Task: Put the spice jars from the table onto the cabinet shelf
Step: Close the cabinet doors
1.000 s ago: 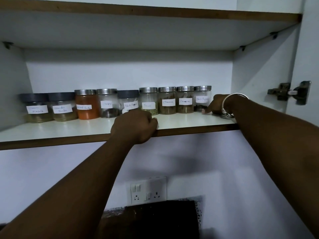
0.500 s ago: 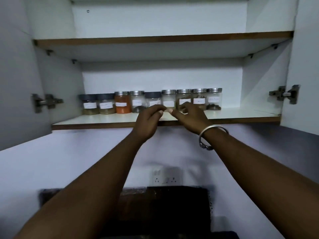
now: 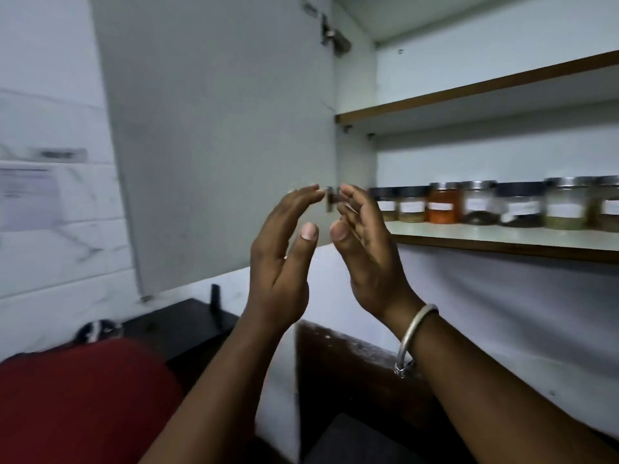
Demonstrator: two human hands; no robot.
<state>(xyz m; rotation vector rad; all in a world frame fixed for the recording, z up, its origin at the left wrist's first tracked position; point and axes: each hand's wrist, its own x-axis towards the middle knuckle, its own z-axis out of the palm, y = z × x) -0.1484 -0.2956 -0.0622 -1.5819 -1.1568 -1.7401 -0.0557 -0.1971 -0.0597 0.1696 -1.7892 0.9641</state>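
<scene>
Left hand (image 3: 281, 262): raised in front of the cabinet door, palm turned toward the other hand, fingers loosely extended, holding nothing.
Right hand (image 3: 365, 259): raised just beside the left, palm facing it, fingers relaxed and spread, holding nothing; the 2 hands are close but apart.
Bangle (image 3: 415, 336): 1, metal, on the right wrist.
Spice jars (image 3: 485, 209): 7 in view, upright in 1 row on the cabinet shelf, side by side, white labels facing out; the rightmost is cut by the frame edge. Labels too blurred to read.
Orange jar (image 3: 443, 205): 3rd from the left in the row, silver lid.
Cabinet shelf (image 3: 502, 234): white top, brown front edge, right of the hands.
Cabinet door (image 3: 217, 145): white, swung open, left of the shelf.
Hinge (image 3: 330, 202): metal, on the door's edge, seen between the fingertips.
Red object (image 3: 77, 396): lower left, blurred, cannot tell what it is.
</scene>
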